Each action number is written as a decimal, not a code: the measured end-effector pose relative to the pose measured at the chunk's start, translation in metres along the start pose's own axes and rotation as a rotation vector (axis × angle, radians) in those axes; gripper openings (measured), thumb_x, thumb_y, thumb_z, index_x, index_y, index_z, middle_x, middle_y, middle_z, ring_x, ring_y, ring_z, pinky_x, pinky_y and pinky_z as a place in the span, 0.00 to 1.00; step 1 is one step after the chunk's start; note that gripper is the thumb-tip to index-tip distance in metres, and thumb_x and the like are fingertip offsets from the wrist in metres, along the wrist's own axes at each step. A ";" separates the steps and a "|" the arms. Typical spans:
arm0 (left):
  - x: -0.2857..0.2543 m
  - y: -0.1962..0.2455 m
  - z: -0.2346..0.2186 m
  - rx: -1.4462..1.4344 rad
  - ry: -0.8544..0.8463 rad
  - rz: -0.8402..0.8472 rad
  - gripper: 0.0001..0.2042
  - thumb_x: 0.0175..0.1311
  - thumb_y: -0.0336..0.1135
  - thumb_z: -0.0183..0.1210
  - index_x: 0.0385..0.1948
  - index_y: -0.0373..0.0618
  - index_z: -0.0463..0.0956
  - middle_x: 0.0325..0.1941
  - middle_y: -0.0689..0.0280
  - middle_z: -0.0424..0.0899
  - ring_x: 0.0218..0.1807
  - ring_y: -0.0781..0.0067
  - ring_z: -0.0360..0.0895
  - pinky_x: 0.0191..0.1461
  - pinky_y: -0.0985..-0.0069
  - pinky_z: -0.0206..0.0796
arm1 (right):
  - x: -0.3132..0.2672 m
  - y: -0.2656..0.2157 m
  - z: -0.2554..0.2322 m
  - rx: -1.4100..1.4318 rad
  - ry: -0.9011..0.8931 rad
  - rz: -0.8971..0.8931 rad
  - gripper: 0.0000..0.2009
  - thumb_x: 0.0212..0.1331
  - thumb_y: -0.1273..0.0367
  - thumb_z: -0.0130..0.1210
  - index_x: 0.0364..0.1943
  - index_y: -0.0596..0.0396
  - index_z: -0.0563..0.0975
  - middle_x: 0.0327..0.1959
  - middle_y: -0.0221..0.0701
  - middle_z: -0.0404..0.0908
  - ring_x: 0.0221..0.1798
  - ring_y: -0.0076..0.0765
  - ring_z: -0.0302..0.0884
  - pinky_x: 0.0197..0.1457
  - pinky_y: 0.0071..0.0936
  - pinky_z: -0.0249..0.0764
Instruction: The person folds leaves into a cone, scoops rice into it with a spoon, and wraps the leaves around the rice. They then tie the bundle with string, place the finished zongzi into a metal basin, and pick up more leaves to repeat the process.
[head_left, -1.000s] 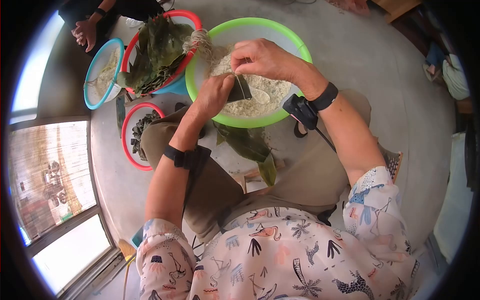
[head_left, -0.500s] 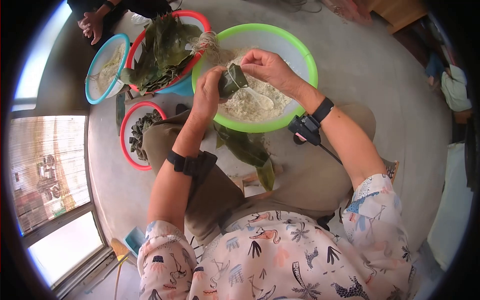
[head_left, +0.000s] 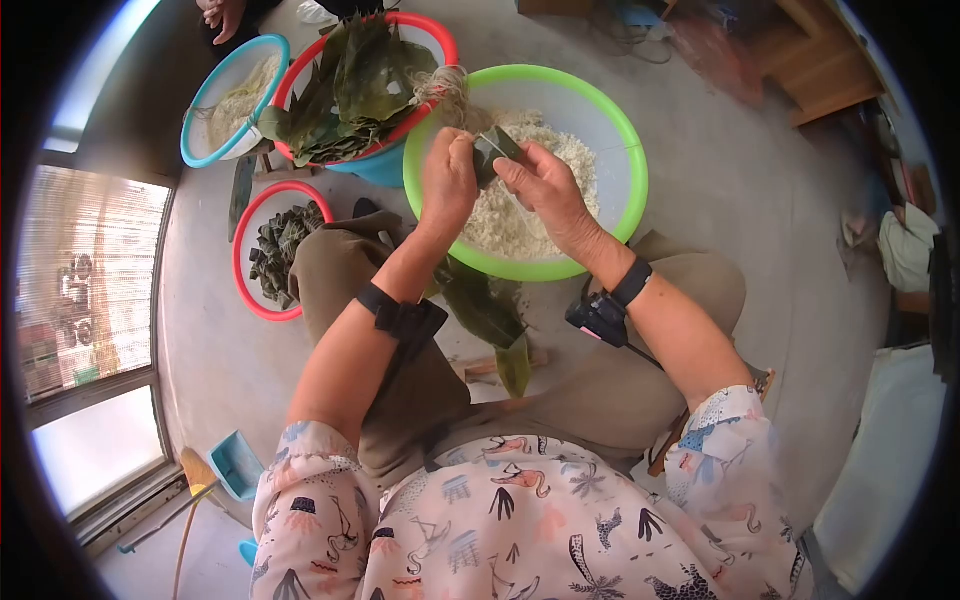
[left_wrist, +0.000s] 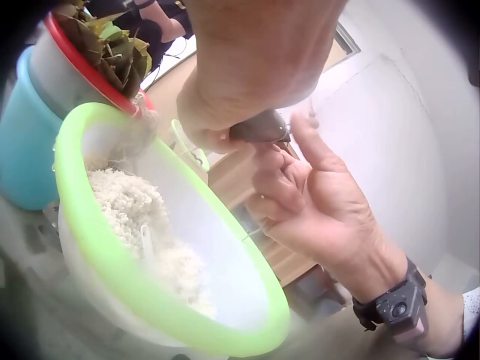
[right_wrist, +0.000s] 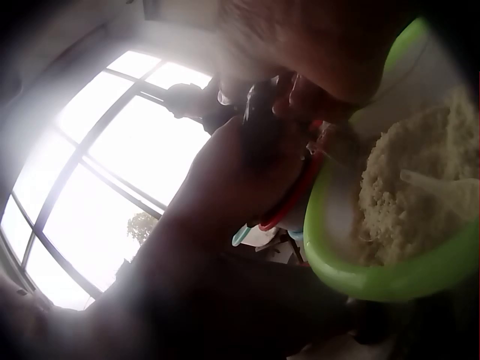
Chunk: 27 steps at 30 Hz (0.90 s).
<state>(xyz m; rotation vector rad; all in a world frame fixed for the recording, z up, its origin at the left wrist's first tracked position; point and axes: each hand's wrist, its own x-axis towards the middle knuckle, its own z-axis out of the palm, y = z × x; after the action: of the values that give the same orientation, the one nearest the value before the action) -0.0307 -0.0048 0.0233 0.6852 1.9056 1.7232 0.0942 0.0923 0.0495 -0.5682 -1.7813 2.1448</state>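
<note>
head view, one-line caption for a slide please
Both hands hold a small green leaf-wrapped parcel over a lime-green plastic basin of white rice.

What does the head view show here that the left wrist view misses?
Only the head view shows the red-rimmed basin of wrapped parcels, the blue-rimmed bowl and the person's lap. Only the left wrist view shows the right hand palm-side, beneath the parcel. Both show the leaf-wrapped parcel, the left hand holding it, and the green basin of rice.
</note>
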 end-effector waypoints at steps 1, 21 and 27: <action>-0.001 0.003 0.003 -0.003 0.005 0.001 0.13 0.70 0.44 0.42 0.38 0.45 0.71 0.28 0.68 0.73 0.24 0.81 0.71 0.21 0.82 0.62 | 0.001 0.002 0.000 0.023 0.031 0.032 0.14 0.61 0.61 0.58 0.41 0.57 0.75 0.34 0.24 0.76 0.37 0.16 0.70 0.43 0.20 0.69; -0.002 0.029 -0.024 -0.508 -0.419 -0.264 0.18 0.66 0.31 0.52 0.57 0.39 0.67 0.49 0.66 0.75 0.51 0.76 0.74 0.57 0.67 0.70 | 0.010 0.001 -0.020 0.162 0.082 0.032 0.08 0.61 0.63 0.57 0.39 0.50 0.76 0.25 0.14 0.67 0.24 0.08 0.55 0.26 0.12 0.52; 0.001 0.024 -0.024 -0.440 -0.385 -0.227 0.17 0.66 0.32 0.55 0.54 0.38 0.69 0.48 0.66 0.76 0.50 0.78 0.74 0.54 0.70 0.72 | 0.012 0.007 -0.021 0.117 0.091 0.051 0.09 0.61 0.62 0.57 0.40 0.50 0.77 0.26 0.15 0.69 0.25 0.09 0.57 0.27 0.11 0.54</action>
<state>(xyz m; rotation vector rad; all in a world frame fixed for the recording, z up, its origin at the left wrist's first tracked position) -0.0458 -0.0206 0.0497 0.5545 1.2385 1.6447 0.0941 0.1147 0.0385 -0.6762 -1.5985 2.2027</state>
